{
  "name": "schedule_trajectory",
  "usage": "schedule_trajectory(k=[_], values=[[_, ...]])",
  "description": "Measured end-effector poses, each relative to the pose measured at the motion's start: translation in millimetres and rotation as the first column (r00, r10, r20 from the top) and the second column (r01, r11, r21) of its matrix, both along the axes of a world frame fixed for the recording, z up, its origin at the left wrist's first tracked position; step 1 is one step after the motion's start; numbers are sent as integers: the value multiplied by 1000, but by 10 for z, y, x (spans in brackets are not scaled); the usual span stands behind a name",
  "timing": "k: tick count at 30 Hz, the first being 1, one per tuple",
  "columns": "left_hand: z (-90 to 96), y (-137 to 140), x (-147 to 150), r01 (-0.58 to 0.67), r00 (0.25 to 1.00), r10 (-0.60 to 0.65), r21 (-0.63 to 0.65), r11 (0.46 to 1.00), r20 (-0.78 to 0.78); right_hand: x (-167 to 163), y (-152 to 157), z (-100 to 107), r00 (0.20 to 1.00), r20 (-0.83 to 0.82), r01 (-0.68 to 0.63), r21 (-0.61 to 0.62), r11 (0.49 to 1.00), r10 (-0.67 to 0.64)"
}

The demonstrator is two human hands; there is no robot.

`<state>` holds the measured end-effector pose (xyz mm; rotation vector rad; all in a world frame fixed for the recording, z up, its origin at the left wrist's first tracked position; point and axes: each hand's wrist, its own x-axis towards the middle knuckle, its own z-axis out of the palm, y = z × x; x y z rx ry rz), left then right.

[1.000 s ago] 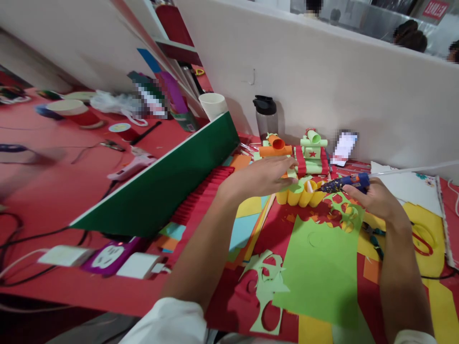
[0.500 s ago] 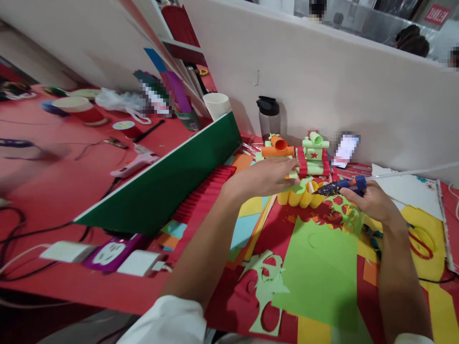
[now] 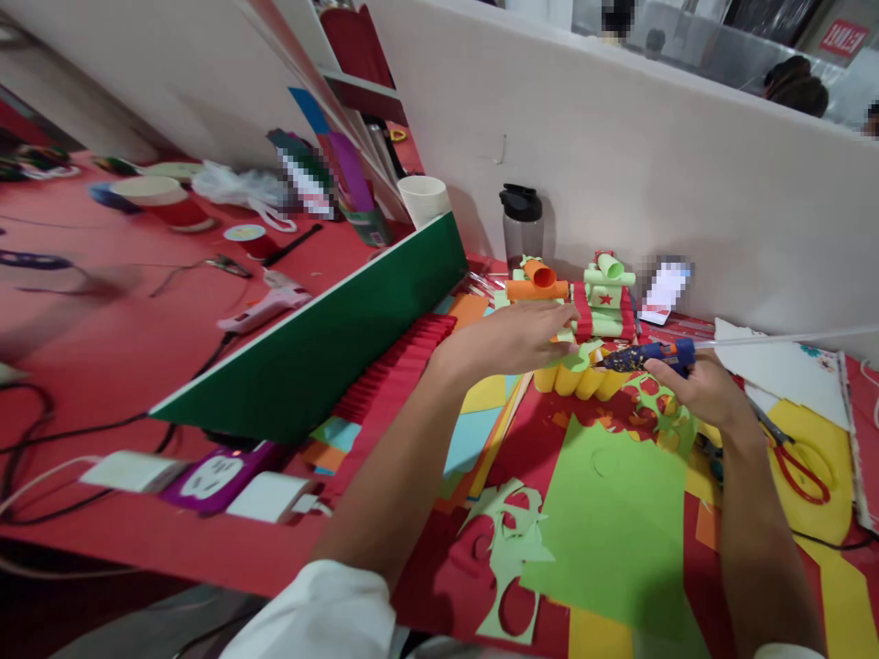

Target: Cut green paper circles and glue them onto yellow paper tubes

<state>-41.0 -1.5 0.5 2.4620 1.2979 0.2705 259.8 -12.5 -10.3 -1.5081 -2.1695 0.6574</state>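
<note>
My right hand [image 3: 707,389] is wrapped round a dark blue hot glue gun [image 3: 649,355], with a long clear glue stick [image 3: 783,338] trailing from its back. The gun's nozzle points left, at the tops of a row of yellow paper rolls [image 3: 583,381]. My left hand [image 3: 526,334] reaches over the left end of that row, fingers stretched out and thumb apart. Beside its thumb is a small light green paper piece [image 3: 582,357] on the rolls; whether the fingertips touch it I cannot tell. Behind stand an orange paper-roll model [image 3: 537,289] and a green one with red bands [image 3: 606,298].
A green sheet [image 3: 611,522] and cut green scraps [image 3: 515,549] lie in front. Red-handled scissors [image 3: 800,467] rest right of my forearm. A green board [image 3: 322,339] stands at left, near a pink glue gun [image 3: 267,305] and a purple power strip [image 3: 218,478]. A bottle [image 3: 522,224] stands behind.
My right hand and the glue gun have shifted slightly left along the yellow rolls. More of the scissors shows now. My left hand stays over the rolls, and the view has turned a little.
</note>
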Motion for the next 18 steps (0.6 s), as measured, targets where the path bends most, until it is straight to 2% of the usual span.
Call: schedule_trajectory(k=[7, 12, 18], values=[[32, -4, 17, 8, 1000, -8, -24, 1000, -24, 10, 14, -22, 1000, -8, 2, 10, 1000, -2], [26, -3, 14, 2, 1000, -3, -18, 1000, -27, 46, 4, 17, 999, -2, -33, -38, 999, 33], [34, -7, 4, -2, 999, 1, -21, 1000, -34, 74, -31, 95, 1000, -19, -14, -71, 997, 12]])
